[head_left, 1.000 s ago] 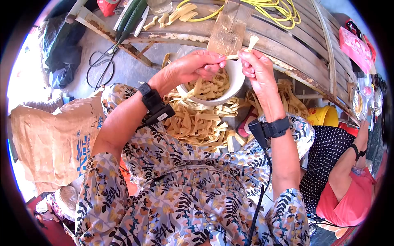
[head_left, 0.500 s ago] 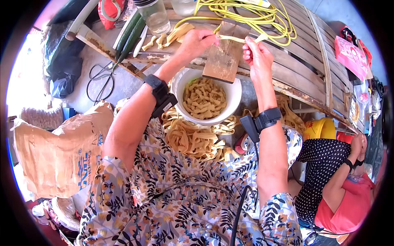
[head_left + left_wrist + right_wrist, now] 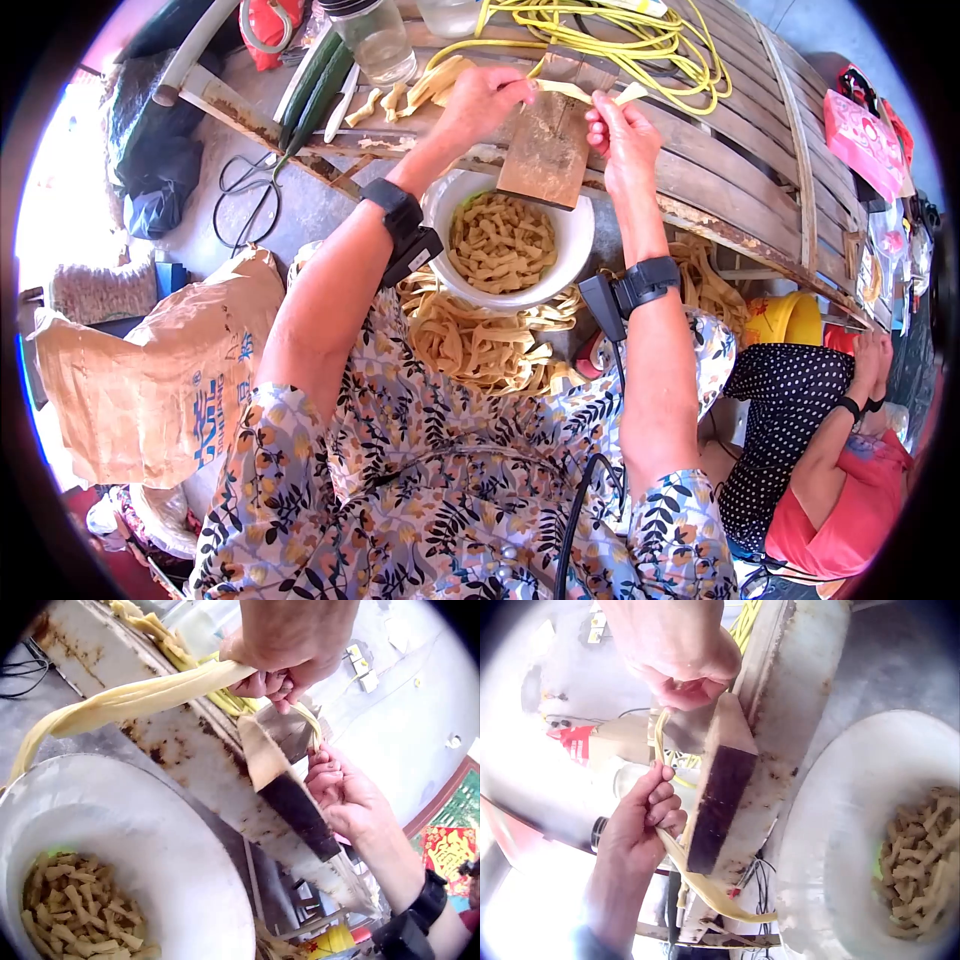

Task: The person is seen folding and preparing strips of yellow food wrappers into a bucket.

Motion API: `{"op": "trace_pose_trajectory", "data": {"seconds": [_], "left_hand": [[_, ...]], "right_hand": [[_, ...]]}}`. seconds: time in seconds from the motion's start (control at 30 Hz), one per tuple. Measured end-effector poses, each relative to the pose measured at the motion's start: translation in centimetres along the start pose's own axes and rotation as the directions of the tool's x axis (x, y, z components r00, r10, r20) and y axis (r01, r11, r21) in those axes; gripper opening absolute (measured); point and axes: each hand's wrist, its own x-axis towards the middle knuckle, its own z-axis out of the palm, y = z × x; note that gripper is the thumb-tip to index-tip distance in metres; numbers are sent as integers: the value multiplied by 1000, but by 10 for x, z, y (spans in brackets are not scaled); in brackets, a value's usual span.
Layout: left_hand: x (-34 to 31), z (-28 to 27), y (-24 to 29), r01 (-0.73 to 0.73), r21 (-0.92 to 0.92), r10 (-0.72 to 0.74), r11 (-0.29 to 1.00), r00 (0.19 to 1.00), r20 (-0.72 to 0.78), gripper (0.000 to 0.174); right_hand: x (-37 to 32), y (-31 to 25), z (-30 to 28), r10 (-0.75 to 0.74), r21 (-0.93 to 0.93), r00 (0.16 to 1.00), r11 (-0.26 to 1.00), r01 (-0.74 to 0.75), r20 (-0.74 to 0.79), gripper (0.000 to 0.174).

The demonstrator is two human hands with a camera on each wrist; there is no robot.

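In the head view my left hand (image 3: 478,108) and right hand (image 3: 630,150) are raised over a wooden board (image 3: 543,168) at the bench edge. Between them runs a pale yellow, soft strip (image 3: 568,90), pinched by both. A short end of it sticks out past the right fingers. From the left hand a long tail of the strip (image 3: 127,701) droops toward the white bucket (image 3: 187,847) in the left wrist view. Short pieces of similar strip (image 3: 500,245) lie inside that bucket, below the board.
Long loose strips (image 3: 470,345) are heaped in front of the lap. On the slatted bench (image 3: 700,150) lie yellow cable (image 3: 650,45), a glass jar (image 3: 375,45), cucumbers (image 3: 312,90) and a white-handled tool (image 3: 342,103). A paper sack (image 3: 150,380) stands left; another person (image 3: 830,460) sits right.
Both hands have gone from over the bucket to above the board, farther forward, with the strip between them. Over the last half second the right hand has shifted slightly left.
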Motion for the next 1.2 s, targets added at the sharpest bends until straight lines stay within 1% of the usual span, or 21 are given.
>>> {"op": "trace_pose_trajectory", "data": {"seconds": [0.07, 0.13, 0.27, 0.33, 0.43, 0.53, 0.57, 0.6, 0.7, 0.77, 0.8, 0.83, 0.87, 0.9, 0.93, 0.97, 1.03, 1.07, 1.13, 1.17, 1.2], "left_hand": [[-4, 7, -4, -5, 56, 9, 998, 997, -78, 17], [-10, -4, -4, 102, -35, -102, 994, 995, -8, 18], [-38, -28, 26, 240, -366, -159, 899, 958, 239, 19], [-54, -33, 27, 299, -474, -126, 828, 924, 362, 15], [-67, -33, 31, 300, -515, -67, 803, 904, 423, 12], [-76, -27, 31, 137, -326, -7, 935, 928, 372, 9], [-81, -27, 38, 110, -247, -17, 963, 937, 348, 10], [-84, -22, 37, 21, -221, 55, 975, 941, 333, 11], [-92, -3, 36, -250, -191, 298, 949, 909, 291, 11], [-97, -10, 42, 105, -252, 29, 962, 879, 477, 15], [-97, -18, 47, 279, -253, -92, 926, 819, 566, 16], [-99, -24, 46, 343, -273, -102, 899, 769, 631, 19], [-99, -21, 40, 351, -300, -99, 887, 779, 619, 18], [-99, -18, 33, 354, -325, -94, 877, 790, 606, 17], [-98, -17, 28, 359, -349, -91, 866, 798, 595, 16], [-98, -14, 29, 260, -240, -102, 935, 846, 523, 12], [-105, 2, 34, -252, -80, 264, 964, 908, 324, 13], [-111, 9, 38, -479, 38, 456, 877, 854, 251, 15], [-115, 12, 45, -458, 102, 410, 883, 859, 307, 13], [-115, 10, 49, -463, 104, 414, 880, 856, 310, 11], [-114, 9, 52, -468, 105, 417, 878, 853, 313, 10]], "right_hand": [[1, 6, -5, -18, -106, 999, 994, 13, -47, 13], [-4, 8, -17, -95, -222, 989, 973, 68, -114, 13], [-48, -26, -9, 88, -187, 975, 981, -49, 204, 14], [-73, -26, -12, 169, -404, 931, 914, -25, 325, 18], [-111, -19, -17, 208, -623, 910, 779, 68, 359, 24], [-108, -13, -36, -74, -829, 905, 375, 415, 420, 27], [-108, -22, -35, -60, -834, 941, 447, 324, 334, 28], [-105, -23, -34, -148, -694, 928, 626, 356, 343, 25], [-104, -27, -26, -49, -467, 917, 849, 248, 396, 13], [-101, -20, -31, 78, -382, 870, 915, 132, 487, 11], [-100, -19, -31, 11, -445, 864, 861, 248, 503, 12], [-100, -19, -31, -51, -502, 851, 788, 356, 523, 13], [-101, -19, -32, -110, -549, 827, 699, 459, 551, 14], [-101, -14, -32, -56, -485, 824, 785, 385, 564, 16], [-101, -15, -31, -67, -509, 842, 770, 385, 536, 16], [-99, -20, -30, -76, -533, 858, 755, 383, 508, 16], [-88, -21, -35, -120, -617, 854, 642, 456, 506, 19], [-85, -16, -37, 0, -655, 875, 663, 362, 484, 20], [-83, -7, -40, 243, -725, 872, 669, 167, 425, 20], [-95, -7, -32, 423, -709, 855, 698, -98, 299, 20], [-97, -7, -32, 444, -765, 836, 643, -46, 323, 20]]}}
